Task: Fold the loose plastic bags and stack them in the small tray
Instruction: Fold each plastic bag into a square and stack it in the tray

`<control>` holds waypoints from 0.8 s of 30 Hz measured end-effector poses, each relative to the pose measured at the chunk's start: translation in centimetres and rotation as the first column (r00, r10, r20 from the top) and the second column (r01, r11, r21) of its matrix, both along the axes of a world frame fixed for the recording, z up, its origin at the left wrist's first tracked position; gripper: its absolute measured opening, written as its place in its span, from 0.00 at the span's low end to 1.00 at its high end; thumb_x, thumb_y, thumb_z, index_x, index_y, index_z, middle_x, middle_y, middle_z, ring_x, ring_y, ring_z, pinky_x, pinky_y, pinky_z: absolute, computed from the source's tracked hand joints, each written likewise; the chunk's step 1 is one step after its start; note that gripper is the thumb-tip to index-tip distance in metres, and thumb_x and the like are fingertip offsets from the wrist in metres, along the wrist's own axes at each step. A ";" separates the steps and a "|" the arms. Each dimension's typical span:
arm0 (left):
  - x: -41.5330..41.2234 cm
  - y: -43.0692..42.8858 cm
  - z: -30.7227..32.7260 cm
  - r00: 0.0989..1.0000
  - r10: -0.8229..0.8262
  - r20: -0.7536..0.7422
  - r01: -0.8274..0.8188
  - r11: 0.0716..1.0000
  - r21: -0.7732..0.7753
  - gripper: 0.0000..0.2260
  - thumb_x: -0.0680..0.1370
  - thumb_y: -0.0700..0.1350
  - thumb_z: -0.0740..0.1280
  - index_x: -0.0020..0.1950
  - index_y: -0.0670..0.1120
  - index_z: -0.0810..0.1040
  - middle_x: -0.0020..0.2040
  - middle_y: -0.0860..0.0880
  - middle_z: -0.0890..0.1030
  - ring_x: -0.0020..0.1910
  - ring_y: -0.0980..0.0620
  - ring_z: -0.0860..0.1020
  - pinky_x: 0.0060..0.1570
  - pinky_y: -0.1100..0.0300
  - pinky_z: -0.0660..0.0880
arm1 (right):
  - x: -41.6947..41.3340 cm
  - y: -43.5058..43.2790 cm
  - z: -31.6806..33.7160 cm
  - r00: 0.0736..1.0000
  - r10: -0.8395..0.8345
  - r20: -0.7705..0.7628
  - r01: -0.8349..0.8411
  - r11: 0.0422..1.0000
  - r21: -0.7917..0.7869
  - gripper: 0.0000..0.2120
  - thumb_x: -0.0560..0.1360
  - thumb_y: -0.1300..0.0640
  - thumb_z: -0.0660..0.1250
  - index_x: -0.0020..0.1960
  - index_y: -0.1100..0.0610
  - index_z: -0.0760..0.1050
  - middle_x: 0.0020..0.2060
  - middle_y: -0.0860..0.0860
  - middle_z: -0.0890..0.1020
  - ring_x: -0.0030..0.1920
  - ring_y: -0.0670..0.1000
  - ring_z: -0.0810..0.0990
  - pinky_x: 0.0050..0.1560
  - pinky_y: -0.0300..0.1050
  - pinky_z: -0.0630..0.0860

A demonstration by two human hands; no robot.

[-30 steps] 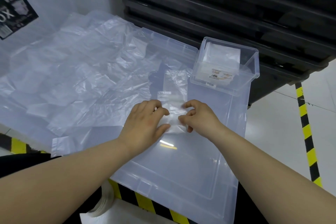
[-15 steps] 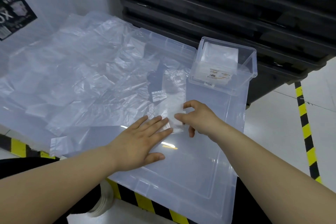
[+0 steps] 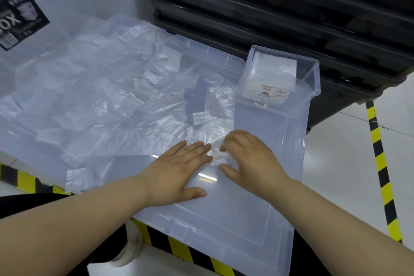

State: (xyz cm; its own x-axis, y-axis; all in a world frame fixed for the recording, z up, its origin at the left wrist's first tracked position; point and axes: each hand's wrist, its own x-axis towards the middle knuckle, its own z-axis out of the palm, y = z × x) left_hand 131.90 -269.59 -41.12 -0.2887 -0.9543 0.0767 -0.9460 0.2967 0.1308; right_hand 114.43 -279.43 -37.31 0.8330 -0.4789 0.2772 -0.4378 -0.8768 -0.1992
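Starting with the biggest: one stack of black crates fills the back, and one clear plastic lid lies flat before you as the work surface. One heap of loose plastic bags spreads over its left half, overlapped too thickly to count. One small tray stands at the lid's far right corner with one pile of folded bags inside. You have two hands at work on one bag, which lies on the lid between them, near the tray but well short of it. Your left hand lies flat, fingers straight, pressing its left edge. Your right hand is blurred, fingers and thumb curled around its right edge.

A second ago your left fingers were curled on this bag; now they lie spread. Your right hand sits a little nearer you than before.

White floor surrounds the lid, crossed by yellow-and-black tape.
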 end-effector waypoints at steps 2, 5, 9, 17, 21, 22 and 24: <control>-0.2 -0.1 0.3 0.996 -0.019 -0.082 0.024 0.998 0.061 0.31 0.77 0.65 0.43 0.61 0.46 0.73 0.64 0.45 0.75 0.65 0.52 0.70 0.65 0.58 0.55 | -0.1 0.8 -0.7 0.992 0.075 -0.099 -0.074 0.997 0.013 0.13 0.58 0.52 0.71 0.39 0.58 0.79 0.39 0.52 0.82 0.42 0.53 0.83 0.40 0.41 0.78; 0.1 -0.2 0.6 0.979 -0.026 -0.201 0.049 0.993 0.111 0.31 0.73 0.66 0.51 0.65 0.46 0.71 0.70 0.45 0.68 0.70 0.55 0.59 0.68 0.64 0.45 | 0.4 1.4 -0.8 0.989 0.029 -0.146 -0.025 0.999 0.025 0.09 0.64 0.56 0.60 0.35 0.57 0.79 0.35 0.50 0.81 0.35 0.51 0.82 0.32 0.35 0.74; -0.1 0.0 0.8 0.983 0.006 -0.184 0.003 0.999 0.051 0.24 0.70 0.62 0.57 0.61 0.49 0.69 0.63 0.45 0.76 0.63 0.54 0.72 0.66 0.60 0.62 | 1.3 1.0 -0.7 0.991 -0.022 -0.131 0.023 1.000 0.004 0.15 0.62 0.61 0.51 0.31 0.56 0.77 0.31 0.48 0.79 0.29 0.48 0.78 0.23 0.34 0.66; 0.5 -0.6 0.3 0.971 0.117 -0.210 -0.132 0.989 -0.062 0.25 0.77 0.57 0.54 0.67 0.43 0.64 0.63 0.41 0.75 0.62 0.51 0.66 0.63 0.58 0.58 | 0.8 0.6 -0.7 0.993 -0.109 -0.039 0.115 0.971 0.208 0.09 0.64 0.61 0.58 0.33 0.58 0.77 0.28 0.48 0.79 0.25 0.50 0.77 0.21 0.34 0.70; 0.9 -0.5 -0.5 0.966 0.118 -0.231 -0.142 0.986 -0.090 0.23 0.75 0.54 0.56 0.65 0.44 0.67 0.61 0.42 0.78 0.61 0.52 0.68 0.61 0.58 0.62 | 0.3 1.3 -0.3 0.996 -0.084 -0.001 0.076 0.889 0.452 0.09 0.67 0.63 0.61 0.42 0.63 0.79 0.36 0.55 0.82 0.36 0.57 0.81 0.36 0.48 0.79; 0.9 -0.5 -0.4 0.963 0.110 -0.247 -0.136 0.987 -0.089 0.22 0.73 0.53 0.57 0.64 0.44 0.70 0.59 0.43 0.79 0.60 0.51 0.70 0.61 0.56 0.67 | 0.3 1.5 -0.1 0.997 -0.071 -0.013 0.069 0.875 0.479 0.09 0.69 0.62 0.61 0.45 0.63 0.79 0.39 0.55 0.82 0.39 0.57 0.81 0.40 0.49 0.78; 0.8 -0.7 -0.2 0.959 0.097 -0.268 -0.130 0.986 -0.106 0.19 0.72 0.49 0.58 0.57 0.44 0.79 0.55 0.45 0.82 0.56 0.48 0.78 0.51 0.49 0.76 | 0.5 1.9 0.4 0.999 -0.050 -0.022 0.053 0.835 0.547 0.08 0.74 0.62 0.62 0.50 0.62 0.78 0.44 0.55 0.82 0.45 0.56 0.80 0.48 0.48 0.75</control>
State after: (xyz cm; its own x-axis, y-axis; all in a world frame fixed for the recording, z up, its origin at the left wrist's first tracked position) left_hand 132.68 -270.27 -41.28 -0.1337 -0.9585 0.2518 -0.9121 0.2184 0.3471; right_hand 114.91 -277.57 -36.94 0.8036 -0.5932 -0.0482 -0.4822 -0.6016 -0.6369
